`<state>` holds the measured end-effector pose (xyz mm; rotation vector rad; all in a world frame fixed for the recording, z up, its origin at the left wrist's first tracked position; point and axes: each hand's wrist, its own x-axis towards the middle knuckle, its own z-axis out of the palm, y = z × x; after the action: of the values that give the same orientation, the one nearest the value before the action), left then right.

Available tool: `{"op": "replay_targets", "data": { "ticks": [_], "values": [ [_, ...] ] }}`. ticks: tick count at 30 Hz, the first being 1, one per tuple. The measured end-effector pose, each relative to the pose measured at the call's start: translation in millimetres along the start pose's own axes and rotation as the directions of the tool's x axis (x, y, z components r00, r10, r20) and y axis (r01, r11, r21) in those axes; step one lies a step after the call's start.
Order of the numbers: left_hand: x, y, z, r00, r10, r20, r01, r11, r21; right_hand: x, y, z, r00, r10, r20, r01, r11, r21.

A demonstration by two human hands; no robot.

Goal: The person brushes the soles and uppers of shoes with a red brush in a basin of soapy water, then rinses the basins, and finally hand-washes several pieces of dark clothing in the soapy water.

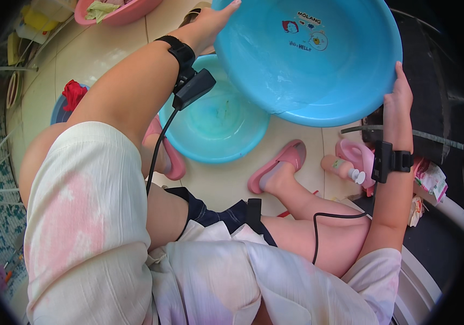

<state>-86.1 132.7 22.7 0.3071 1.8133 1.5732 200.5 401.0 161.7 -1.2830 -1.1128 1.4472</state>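
Note:
A large blue basin (345,81) with small printed cartoon figures inside is held up and tilted between my two hands. My left hand (210,24) grips its far left rim, with only part of the fingers showing. My right hand (399,97) supports the right side, fingers partly hidden behind the rim. Some clear water appears to lie along the near side inside. Below it and to the left, a lighter turquoise basin (180,135) rests on the tiled floor, holding some water and partly covered by the raised basin.
My feet in pink slippers (291,154) flank the turquoise basin. To the right are a pump bottle (336,167), a pink plastic container (357,154) and a hose (427,136). A pink basin (118,16) with clothes stands far left; red cloth (73,93) sits in a blue tub nearer.

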Motion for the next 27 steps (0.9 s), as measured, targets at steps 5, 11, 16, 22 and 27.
{"op": "replay_targets", "data": {
  "ticks": [5,11,16,22,27],
  "values": [
    [-24.0,18.6,10.8,0.998,0.062,-0.024,-0.063,0.997,-0.037,-3.6,0.1,-4.9,1.0,0.001,0.016,-0.001,0.999,-0.037],
    [-48.9,40.5,9.4,0.99,0.118,-0.084,-0.125,0.988,-0.092,-13.8,-5.5,2.6,0.999,-0.016,0.039,0.018,0.999,-0.029],
    [-38.3,28.5,3.2,0.98,0.201,0.0,-0.195,0.952,-0.236,-19.9,-10.4,7.0,0.998,-0.035,0.052,0.036,0.999,-0.02],
    [-34.3,26.7,1.8,0.975,0.224,0.0,-0.218,0.952,-0.214,-28.2,-18.3,11.3,0.997,-0.056,0.047,0.057,0.998,-0.011],
    [-40.4,33.1,1.5,0.991,0.135,-0.001,-0.13,0.956,-0.262,-30.9,-19.9,14.5,0.996,-0.065,0.054,0.066,0.998,-0.017]
  ]
}}
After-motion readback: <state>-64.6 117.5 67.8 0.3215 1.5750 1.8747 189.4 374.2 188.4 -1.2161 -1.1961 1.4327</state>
